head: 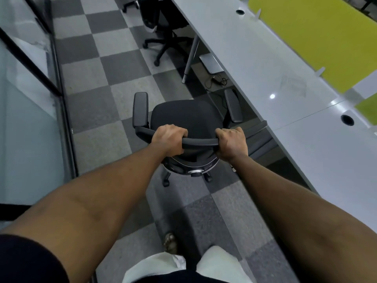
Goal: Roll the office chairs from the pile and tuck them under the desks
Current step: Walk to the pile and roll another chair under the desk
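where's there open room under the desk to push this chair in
Free: the bay under the desk just right of the held chair, between the grey desk leg and the person. Also free: the checkered aisle along the glass wall. Crowded: past the leg, where another chair sits, and cables lie on the floor.

Dim, even indoor light, cool cast. Small ceiling-light glare spot on the glossy grey desk top (272,96), right of and beyond the fingers (179,130). Soft shadows under that desk. Wide-angle bending at edges; far green divider panel (306,37) blurred.
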`<control>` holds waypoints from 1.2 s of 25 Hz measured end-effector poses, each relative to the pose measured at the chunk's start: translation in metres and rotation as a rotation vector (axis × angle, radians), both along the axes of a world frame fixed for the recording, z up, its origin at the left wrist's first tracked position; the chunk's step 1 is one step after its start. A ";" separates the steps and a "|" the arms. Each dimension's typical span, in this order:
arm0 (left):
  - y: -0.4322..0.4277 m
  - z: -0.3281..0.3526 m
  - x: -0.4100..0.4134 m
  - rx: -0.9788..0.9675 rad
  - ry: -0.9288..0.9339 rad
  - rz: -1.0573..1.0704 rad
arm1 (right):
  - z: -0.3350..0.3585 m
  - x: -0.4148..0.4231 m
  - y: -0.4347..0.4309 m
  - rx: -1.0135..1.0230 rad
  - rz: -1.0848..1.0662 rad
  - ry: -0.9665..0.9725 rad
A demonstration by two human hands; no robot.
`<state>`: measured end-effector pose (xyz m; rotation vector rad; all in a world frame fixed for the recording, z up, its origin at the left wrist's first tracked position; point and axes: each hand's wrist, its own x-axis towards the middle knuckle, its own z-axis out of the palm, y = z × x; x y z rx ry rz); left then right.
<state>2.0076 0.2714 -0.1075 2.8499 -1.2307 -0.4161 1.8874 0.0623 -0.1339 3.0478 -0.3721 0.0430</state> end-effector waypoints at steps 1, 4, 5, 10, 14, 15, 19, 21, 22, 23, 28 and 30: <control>-0.005 0.001 0.020 0.006 0.001 -0.024 | -0.002 0.013 -0.002 -0.010 -0.021 -0.014; -0.020 0.001 0.076 0.032 -0.002 -0.100 | -0.007 0.049 -0.006 -0.005 -0.078 -0.064; -0.024 0.002 0.092 0.029 -0.006 -0.126 | -0.007 0.059 -0.007 0.004 -0.092 -0.081; -0.068 0.005 0.189 0.026 -0.022 -0.229 | -0.010 0.127 -0.025 0.043 -0.157 -0.222; -0.113 0.005 0.264 0.015 -0.011 -0.302 | -0.006 0.187 -0.039 0.051 -0.275 -0.249; -0.126 0.005 0.280 0.013 -0.022 -0.321 | -0.005 0.200 -0.044 0.037 -0.304 -0.247; -0.170 0.006 0.340 0.018 -0.038 -0.384 | -0.002 0.251 -0.065 0.007 -0.426 -0.228; -0.182 0.006 0.372 0.032 -0.039 -0.430 | -0.002 0.277 -0.065 0.008 -0.461 -0.256; -0.185 0.006 0.389 0.038 -0.033 -0.448 | -0.003 0.290 -0.062 0.014 -0.468 -0.273; -0.188 0.005 0.407 0.040 -0.032 -0.470 | -0.005 0.304 -0.057 0.025 -0.479 -0.291; -0.224 0.004 0.486 0.044 -0.031 -0.629 | -0.007 0.372 -0.057 -0.008 -0.638 -0.315; -0.248 0.009 0.512 0.042 -0.016 -0.696 | -0.004 0.401 -0.068 -0.010 -0.704 -0.275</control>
